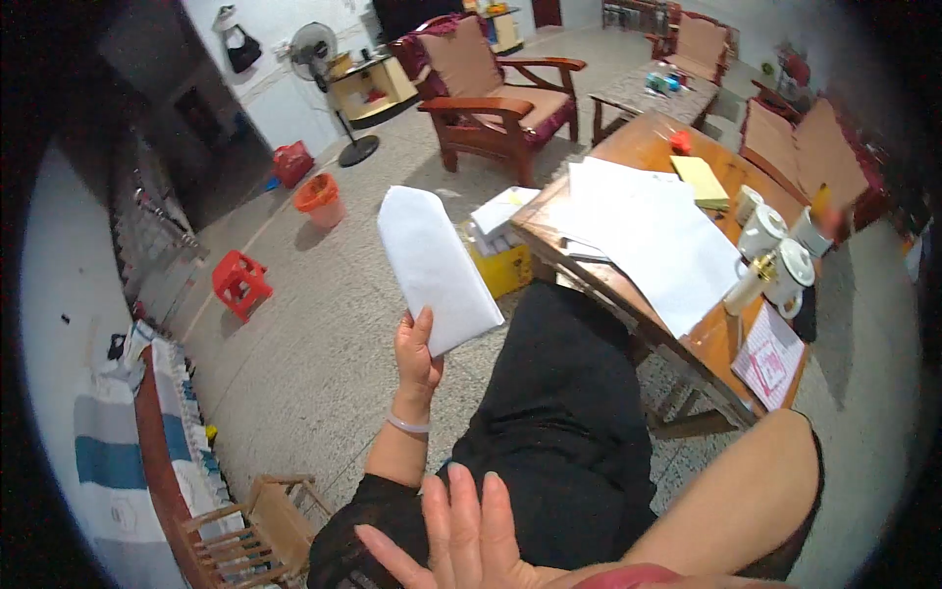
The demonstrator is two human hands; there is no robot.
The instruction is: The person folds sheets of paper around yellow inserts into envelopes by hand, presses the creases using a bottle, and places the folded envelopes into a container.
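Note:
A white folded paper piece (432, 265), rounded at its upper end, is held up by my left hand (420, 351), with the thumb on its face near the lower edge. At the bottom of the view, my right hand (466, 535) has its fingers spread over my lap, holding nothing. Large white sheets (657, 236) lie on the wooden table (726, 339) to the right, apart from both hands.
On the table are lidded white mugs (762, 234), a yellow pad (701, 183) and a pink-printed booklet (769, 357). A yellow box (502, 272) stands beside it. Farther off are a red stool (241, 283), orange bin (319, 200), fan (314, 51) and armchair (481, 118).

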